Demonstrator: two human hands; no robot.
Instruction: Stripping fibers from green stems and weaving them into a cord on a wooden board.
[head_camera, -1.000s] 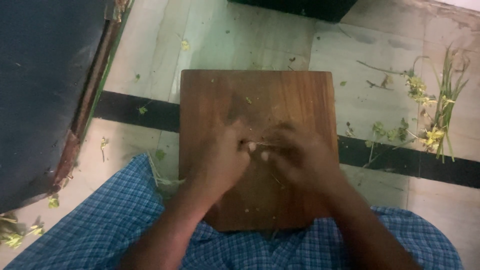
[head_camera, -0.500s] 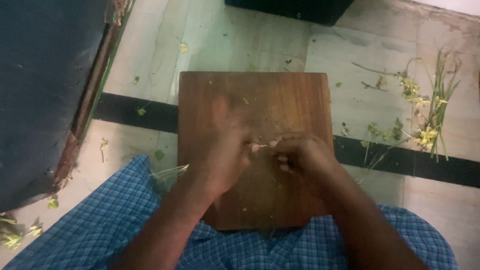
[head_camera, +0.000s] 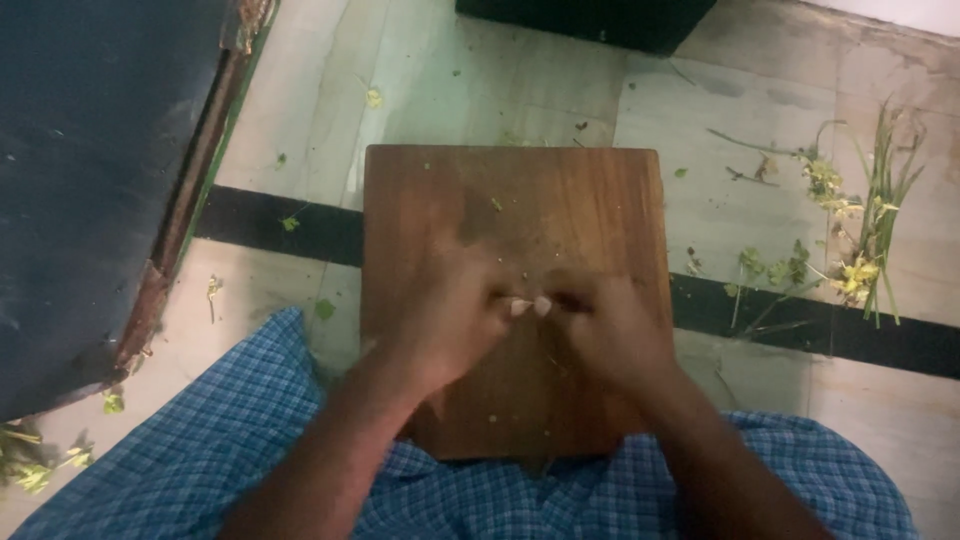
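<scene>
A brown wooden board (head_camera: 560, 200) lies on the tiled floor in front of me. Both my hands rest over its middle, fingertips meeting. My left hand (head_camera: 455, 320) and my right hand (head_camera: 610, 325) pinch a small pale piece (head_camera: 528, 306) between them; it is blurred and I cannot tell what it is. Tiny green flecks dot the board around my hands.
A heap of green stems with yellowish bits (head_camera: 850, 240) lies on the floor to the right. A dark panel with a worn wooden edge (head_camera: 90, 190) fills the left. A dark box (head_camera: 590, 20) sits beyond the board. Blue checked cloth (head_camera: 200, 450) covers my legs.
My hands have stayed together over the board's middle, shifting slightly; the fingertips now meet closer on the small pale piece.
</scene>
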